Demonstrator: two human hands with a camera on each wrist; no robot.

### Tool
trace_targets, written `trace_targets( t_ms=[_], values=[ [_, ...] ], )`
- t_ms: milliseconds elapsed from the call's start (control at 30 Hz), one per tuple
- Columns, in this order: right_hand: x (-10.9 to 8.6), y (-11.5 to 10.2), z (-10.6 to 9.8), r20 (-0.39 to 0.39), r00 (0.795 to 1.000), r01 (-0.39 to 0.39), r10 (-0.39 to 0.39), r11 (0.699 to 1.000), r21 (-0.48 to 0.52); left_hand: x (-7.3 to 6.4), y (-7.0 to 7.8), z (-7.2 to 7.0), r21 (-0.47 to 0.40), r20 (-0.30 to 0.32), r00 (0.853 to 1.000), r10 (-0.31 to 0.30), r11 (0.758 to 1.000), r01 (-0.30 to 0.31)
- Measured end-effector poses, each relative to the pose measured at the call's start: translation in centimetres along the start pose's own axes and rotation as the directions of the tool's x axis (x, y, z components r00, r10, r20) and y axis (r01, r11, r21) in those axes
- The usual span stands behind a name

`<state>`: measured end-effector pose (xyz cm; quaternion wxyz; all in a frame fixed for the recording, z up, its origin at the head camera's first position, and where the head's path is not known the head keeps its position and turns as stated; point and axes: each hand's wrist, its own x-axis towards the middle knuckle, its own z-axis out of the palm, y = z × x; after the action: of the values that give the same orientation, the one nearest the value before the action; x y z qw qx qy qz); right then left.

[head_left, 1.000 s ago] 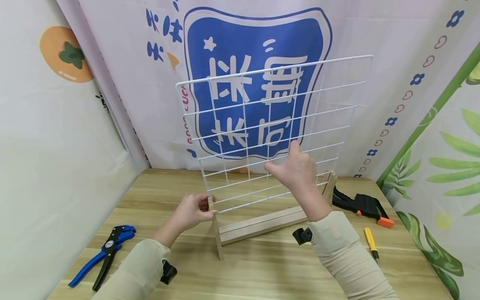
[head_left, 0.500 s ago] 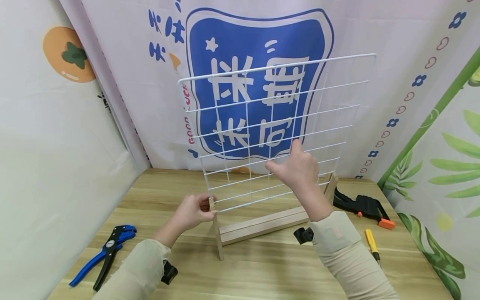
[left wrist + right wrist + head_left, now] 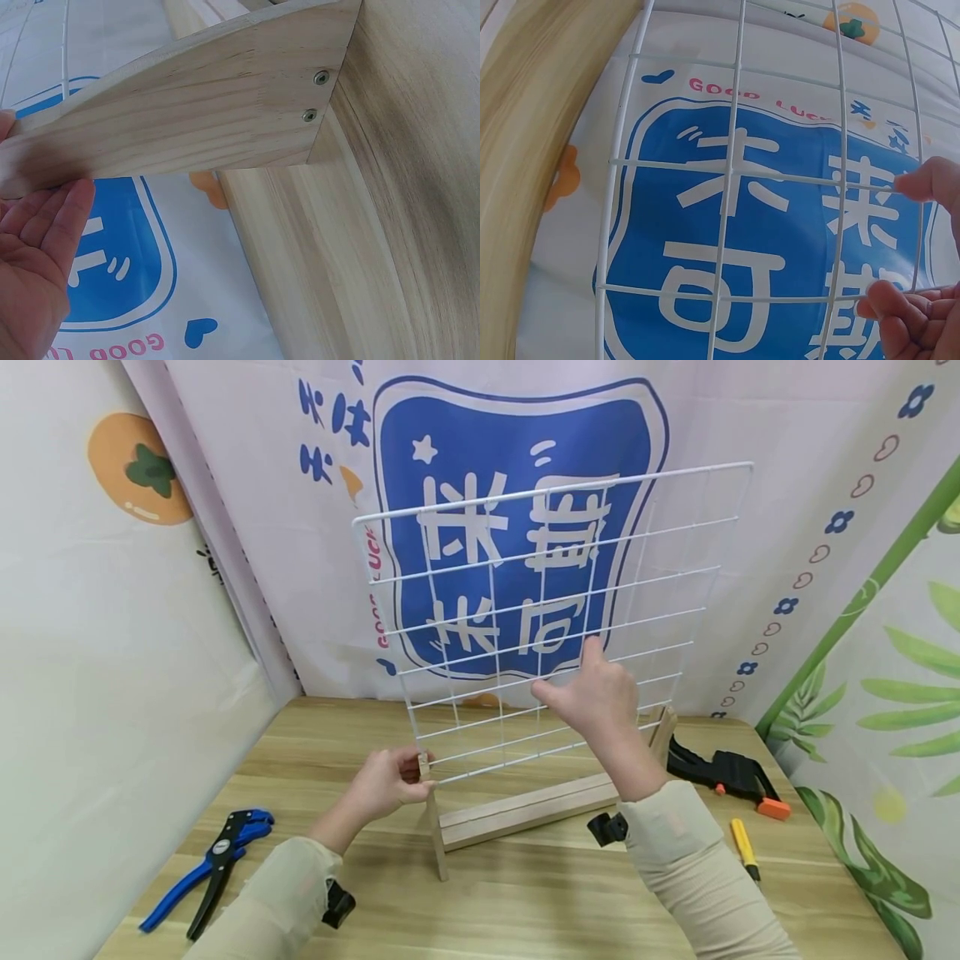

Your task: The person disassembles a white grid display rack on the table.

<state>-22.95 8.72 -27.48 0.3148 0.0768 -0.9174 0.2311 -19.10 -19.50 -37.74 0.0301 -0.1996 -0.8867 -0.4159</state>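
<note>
A white wire grid panel (image 3: 551, 492) stands upright, leaning slightly, between the two side pieces of a wooden stand (image 3: 525, 814). My left hand (image 3: 381, 777) pinches the upper end of the left wooden side piece (image 3: 195, 112), thumb on one face and fingers on the other. Two screw heads (image 3: 321, 77) show near that piece's lower end. My right hand (image 3: 600, 695) grips the panel's wires around its lower middle; in the right wrist view the thumb and curled fingers (image 3: 900, 319) meet the wires. The right side piece (image 3: 664, 733) is partly hidden behind the forearm.
Blue-and-black wire strippers (image 3: 219, 852) lie at the left of the wooden table (image 3: 525, 910). On the right are a black clamp with orange tips (image 3: 723, 770) and a yellow-handled screwdriver (image 3: 742, 845). A printed curtain (image 3: 697, 427) hangs close behind the panel.
The panel's upper edge has risen very slightly. Both hands keep the same hold and place, and the camera view has shifted a little.
</note>
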Motion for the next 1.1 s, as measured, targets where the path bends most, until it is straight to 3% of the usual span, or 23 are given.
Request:
trace_targets(
  t_ms=[667,1100],
  values=[
    [0.29,-0.5,-0.55,0.0,0.999,0.039,-0.039,0.999,-0.009,-0.03,-0.16,0.1,-0.03,0.008,1.0,-0.026,0.999,0.026],
    [0.74,-0.52,-0.69,-0.056,0.994,0.089,-0.089,0.996,-0.011,-0.01,-0.06,-0.03,-0.028,0.001,1.0,-0.025,0.999,0.026]
  ],
)
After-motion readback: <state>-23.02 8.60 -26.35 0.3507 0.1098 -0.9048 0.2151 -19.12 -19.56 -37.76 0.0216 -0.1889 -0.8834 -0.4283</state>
